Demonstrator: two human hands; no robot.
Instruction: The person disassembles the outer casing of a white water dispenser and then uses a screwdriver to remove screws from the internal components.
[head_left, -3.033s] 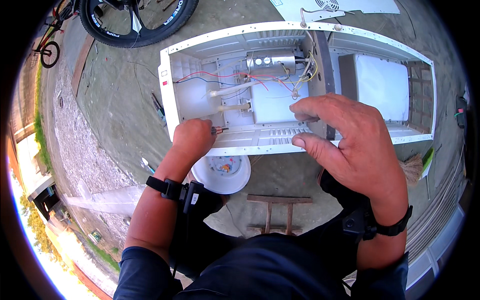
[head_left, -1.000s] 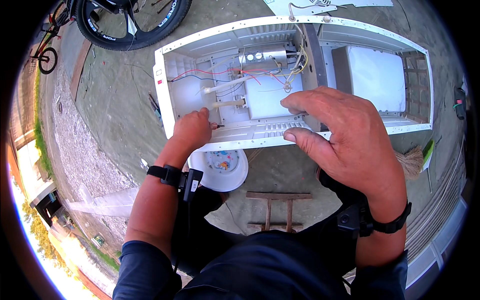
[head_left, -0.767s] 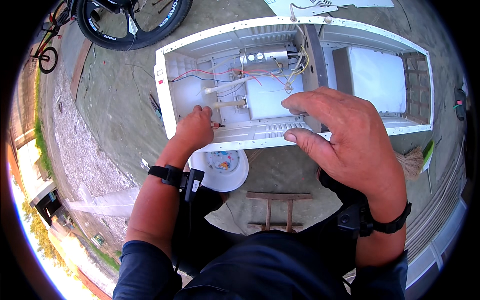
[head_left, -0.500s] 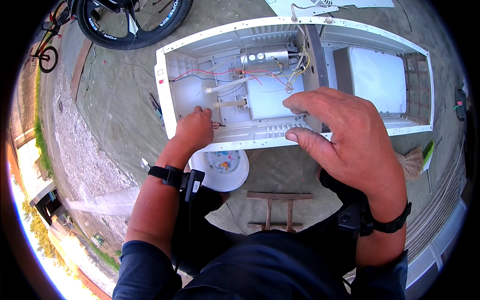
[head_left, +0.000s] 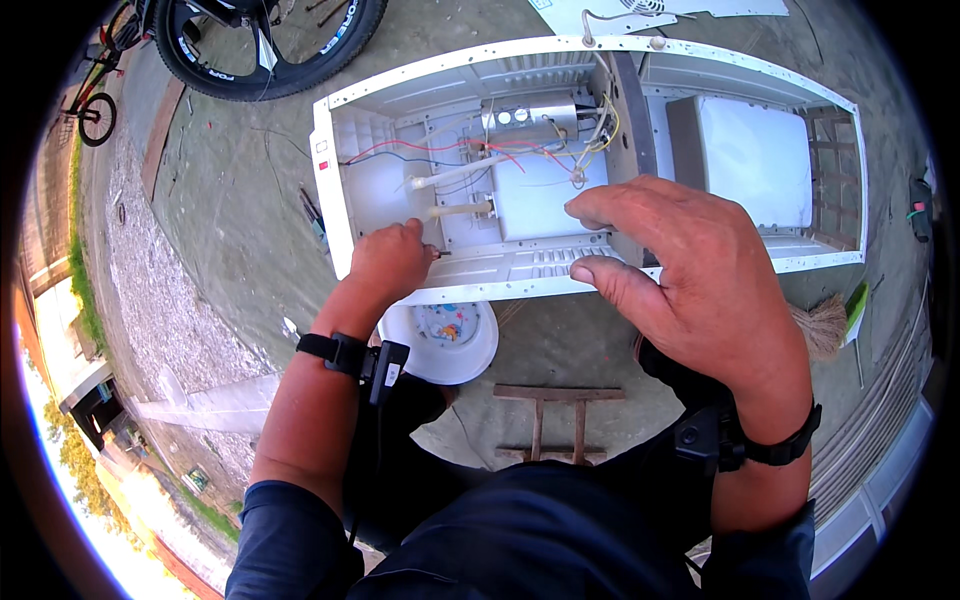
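Observation:
A long white appliance casing (head_left: 340,190) lies open on the concrete, showing coloured wires (head_left: 470,152), a metal cylinder (head_left: 527,119) and a white block (head_left: 755,155) inside. My left hand (head_left: 388,262) is closed on a thin tool whose small dark tip pokes out against the casing's near wall. My right hand (head_left: 680,270) rests on the near rim of the casing, thumb below the slotted edge and fingers curled over it.
A white bowl (head_left: 443,343) with small parts sits on the ground below the casing. A small wooden stool (head_left: 560,415) stands by my knees. A bicycle wheel (head_left: 270,45) is at the upper left, pliers (head_left: 313,215) lie left of the casing, a straw brush (head_left: 825,325) on the right.
Both hands stay on the casing's near edge; the view has shifted only slightly. My left hand keeps working its tool at the same spot.

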